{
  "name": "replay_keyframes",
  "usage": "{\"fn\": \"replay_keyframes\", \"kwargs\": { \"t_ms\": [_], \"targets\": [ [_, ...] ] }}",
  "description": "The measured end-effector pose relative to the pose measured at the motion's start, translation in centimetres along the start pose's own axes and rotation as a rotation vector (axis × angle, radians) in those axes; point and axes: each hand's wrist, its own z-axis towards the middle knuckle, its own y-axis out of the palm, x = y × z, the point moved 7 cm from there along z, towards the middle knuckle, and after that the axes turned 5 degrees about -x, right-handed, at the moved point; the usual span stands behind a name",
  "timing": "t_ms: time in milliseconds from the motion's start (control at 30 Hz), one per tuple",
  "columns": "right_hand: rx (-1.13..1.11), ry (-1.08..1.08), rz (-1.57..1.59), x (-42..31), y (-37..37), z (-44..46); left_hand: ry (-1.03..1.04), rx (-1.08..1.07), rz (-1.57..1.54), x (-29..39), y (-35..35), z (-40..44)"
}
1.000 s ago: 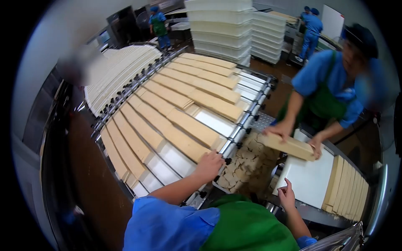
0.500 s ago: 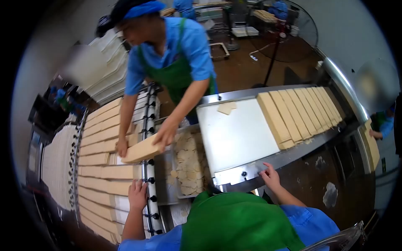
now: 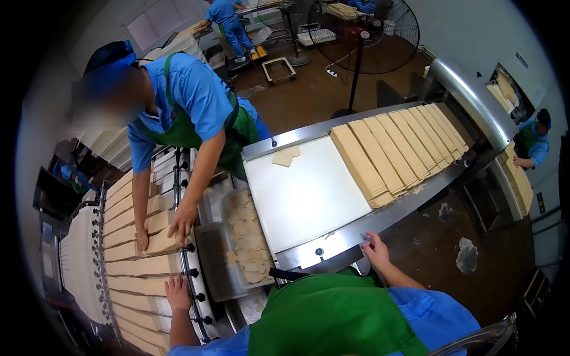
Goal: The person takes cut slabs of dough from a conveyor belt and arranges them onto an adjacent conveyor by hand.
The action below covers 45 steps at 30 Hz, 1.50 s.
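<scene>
Your left hand [image 3: 178, 292] lies flat, fingers slightly spread, over the end of a pale slab [image 3: 133, 284], just beside the roller rail [image 3: 189, 264]. Ahead of it, a co-worker's hands [image 3: 163, 232] grip another slab [image 3: 160, 242]. Your right hand [image 3: 376, 251] is loosely open, fingers half-curled at the steel edge [image 3: 344, 238]; contact is unclear. Beyond it, the white belt [image 3: 303, 196] gives open width before the slab row [image 3: 392, 151]. The scrap bin [image 3: 223, 207] sits between your hands, farther forward.

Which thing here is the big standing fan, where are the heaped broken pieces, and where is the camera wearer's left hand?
Standing fan [image 3: 364, 35]: head view, hub of its round cage.
Broken pieces [image 3: 244, 228]: head view, middle of the heap.
Left hand [image 3: 178, 291]: head view, back of the hand.
</scene>
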Motion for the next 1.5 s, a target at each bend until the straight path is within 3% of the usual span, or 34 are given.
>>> {"fn": "replay_keyframes", "kwargs": {
  "t_ms": [300,367,700,867,933,967,1067,1200,1267,1333,1433,1500],
  "targets": [
    [-0.027,0.053,-0.009,1.6,-1.2,2.1,-0.068,-0.031,0.025,0.1,0.3,0.2],
    [0.002,0.029,0.233,3.8,-0.6,2.7,-0.059,-0.039,0.050,-0.4,0.9,-0.2],
    [-0.047,0.099,0.194,3.4,-0.2,4.4,-0.168,0.046,0.061,-0.7,0.2,-0.7],
    [-0.018,0.086,0.117,3.3,-1.1,4.5,-0.278,-0.048,0.008,0.0,0.0,0.2],
    [0.005,0.097,0.091,3.7,-1.7,4.8,-0.284,0.052,-0.020,-0.3,0.3,0.6],
    [0.013,0.094,0.088,3.5,-2.1,5.1,-0.334,-0.055,-0.098,-0.4,0.8,0.6],
    [0.059,0.095,0.081,2.9,-3.9,6.1,-0.352,0.017,-0.233,0.3,0.9,1.3],
    [0.149,0.153,0.103,4.9,-5.8,8.0,-0.297,-0.166,-0.450,0.2,3.8,0.9],
    [0.223,0.151,0.203,4.0,-6.9,9.0,-0.290,-0.211,-0.284,0.5,4.7,1.2],
    [0.179,0.165,0.179,3.4,-7.1,10.2,-0.514,-0.024,-0.708,0.8,3.5,2.1],
    [0.123,0.173,0.235,3.4,-6.8,11.7,-0.449,0.136,-0.379,5.8,2.1,8.2],
    [0.096,0.208,0.272,3.2,-6.5,12.2,-0.191,0.171,-0.522,18.6,-4.9,17.3]
  ]
}}
